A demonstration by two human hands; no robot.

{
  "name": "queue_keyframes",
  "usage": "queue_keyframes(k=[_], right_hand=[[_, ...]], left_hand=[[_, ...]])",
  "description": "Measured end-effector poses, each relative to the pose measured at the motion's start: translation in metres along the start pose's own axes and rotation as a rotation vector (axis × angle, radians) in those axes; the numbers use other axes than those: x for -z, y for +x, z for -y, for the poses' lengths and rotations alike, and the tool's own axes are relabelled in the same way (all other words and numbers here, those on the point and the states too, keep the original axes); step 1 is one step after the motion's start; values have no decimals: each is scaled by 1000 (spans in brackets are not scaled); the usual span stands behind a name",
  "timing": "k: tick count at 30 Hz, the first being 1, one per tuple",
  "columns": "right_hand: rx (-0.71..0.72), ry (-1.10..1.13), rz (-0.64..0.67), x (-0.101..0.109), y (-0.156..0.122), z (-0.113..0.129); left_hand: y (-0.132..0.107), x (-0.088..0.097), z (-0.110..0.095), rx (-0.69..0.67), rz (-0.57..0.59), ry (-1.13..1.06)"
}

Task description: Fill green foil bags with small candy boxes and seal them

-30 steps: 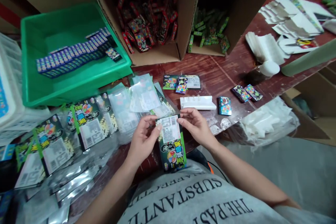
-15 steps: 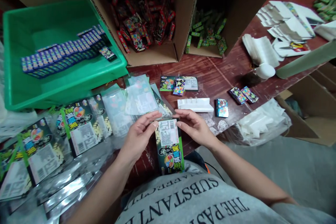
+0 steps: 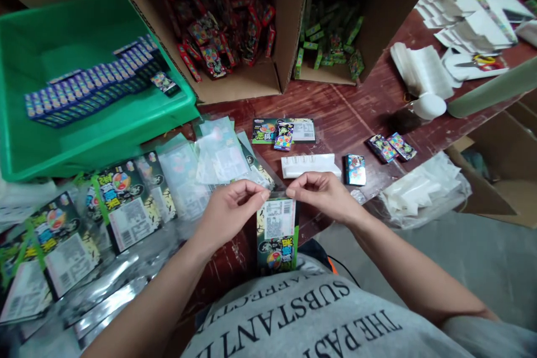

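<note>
Both my hands hold one printed packet [image 3: 277, 233], black and green with a white barcode label, hanging upright in front of my chest. My left hand [image 3: 232, 210] pinches its top left corner, and my right hand [image 3: 323, 194] pinches the top right corner. Fingers of both hands are closed on the packet's clear top edge. Just beyond my hands lie a white folded strip [image 3: 310, 165] and a small blue box [image 3: 354, 169] on the dark red table [image 3: 356, 117].
A green bin [image 3: 96, 134] holding a row of blue boxes [image 3: 92, 86] sits far left. Two cardboard cartons at the back hold red packs [image 3: 218, 39] and green packs [image 3: 331, 47]. More printed packets [image 3: 121, 201] and clear bags [image 3: 213, 151] lie left; white papers [image 3: 461, 28] and scissors [image 3: 482, 61] right.
My hands have slid along the packet's top edge to its corners and pinched there; the packet now hangs straighter. The view has shifted slightly.
</note>
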State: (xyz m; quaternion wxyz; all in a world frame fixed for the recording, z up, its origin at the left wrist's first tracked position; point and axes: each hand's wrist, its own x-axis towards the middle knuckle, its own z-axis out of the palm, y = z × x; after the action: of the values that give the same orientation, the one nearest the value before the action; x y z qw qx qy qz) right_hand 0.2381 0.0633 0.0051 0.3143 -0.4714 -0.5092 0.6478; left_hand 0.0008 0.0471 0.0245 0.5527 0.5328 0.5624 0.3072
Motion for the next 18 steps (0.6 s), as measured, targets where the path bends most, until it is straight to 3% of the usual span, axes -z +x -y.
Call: queue_keyframes(k=[4, 7, 11, 14, 18], right_hand=[[156, -116, 86, 14, -8, -1], [342, -351, 146, 33, -4, 9], [588, -854, 9, 71, 32, 25], [606, -1146, 111, 93, 67, 26], [563, -1206, 268, 103, 90, 16]], left_hand=[[-2, 2, 10, -48, 96, 10], [4, 0, 10, -162, 117, 140], [27, -10, -5, -314, 230, 351], [46, -20, -13, -318, 329, 416], [66, -30, -5, -251, 347, 424]])
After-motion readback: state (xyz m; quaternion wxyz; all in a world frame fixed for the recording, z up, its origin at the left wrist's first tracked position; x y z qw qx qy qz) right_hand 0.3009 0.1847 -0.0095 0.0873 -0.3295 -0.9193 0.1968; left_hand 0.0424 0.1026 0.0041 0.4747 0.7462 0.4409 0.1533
